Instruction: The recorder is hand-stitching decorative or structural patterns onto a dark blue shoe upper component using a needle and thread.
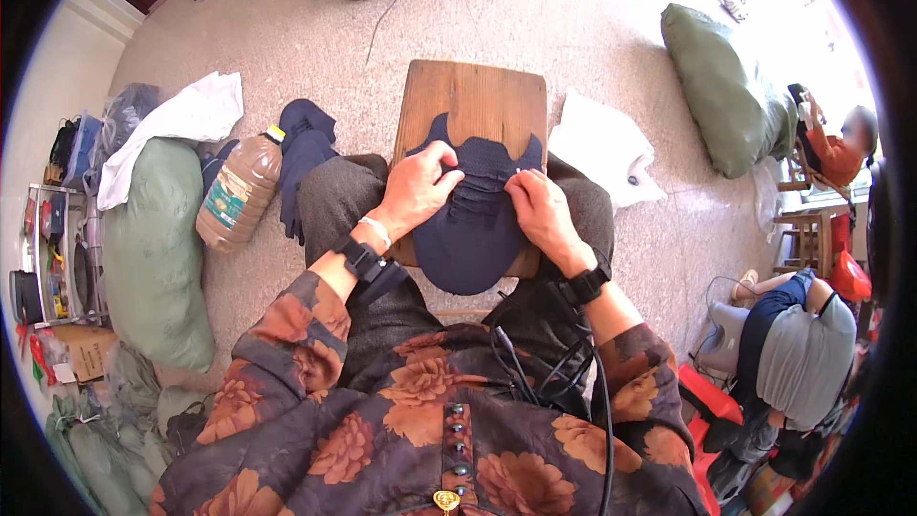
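A navy knitted piece (pixel 468 258) lies on a wooden board (pixel 478 91) over my lap. Its near end is rounded, two pointed tips stick out at its far end, and ridged folds cross its middle. My left hand (pixel 418 189) is closed with bent fingers at the left edge of the folds. At the opposite edge, my right hand (pixel 544 215) pinches the fabric between thumb and fingers. Each wrist wears a black strapped device. Both fingertips are partly hidden against the cloth.
Left of my knees stand a large bottle of brown contents (pixel 241 193) and a green stuffed sack (pixel 158 258), beside more navy knit pieces (pixel 306 148). A white bag (pixel 600 148) lies to the right. Farther right are another green sack (pixel 721 91) and seated people (pixel 807 354).
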The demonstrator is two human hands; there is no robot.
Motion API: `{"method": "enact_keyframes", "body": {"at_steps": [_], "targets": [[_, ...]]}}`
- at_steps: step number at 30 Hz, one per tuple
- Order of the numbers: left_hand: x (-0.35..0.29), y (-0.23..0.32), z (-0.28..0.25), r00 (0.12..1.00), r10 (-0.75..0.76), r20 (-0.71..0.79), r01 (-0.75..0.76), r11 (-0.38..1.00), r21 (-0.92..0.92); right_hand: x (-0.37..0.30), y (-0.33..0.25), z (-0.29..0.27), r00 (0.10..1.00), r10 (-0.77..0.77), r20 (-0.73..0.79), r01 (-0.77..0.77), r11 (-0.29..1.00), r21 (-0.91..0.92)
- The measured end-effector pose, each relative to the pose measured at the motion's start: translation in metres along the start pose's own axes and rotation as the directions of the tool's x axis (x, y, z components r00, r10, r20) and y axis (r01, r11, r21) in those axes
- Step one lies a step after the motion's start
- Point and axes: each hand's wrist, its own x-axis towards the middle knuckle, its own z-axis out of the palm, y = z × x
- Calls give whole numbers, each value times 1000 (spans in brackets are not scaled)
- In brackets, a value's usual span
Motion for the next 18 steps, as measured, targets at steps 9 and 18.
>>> {"method": "enact_keyframes", "body": {"at_steps": [9, 18], "targets": [[-72, 54, 9, 833, -350, 428, 469, 39, -882, -21, -90, -16, 974, -10, 225, -66, 942, 329], [-97, 34, 54, 875, -380, 299, 336, 32, -941, -35, -76, 4, 924, -155, 349, 52, 956, 289]]}}
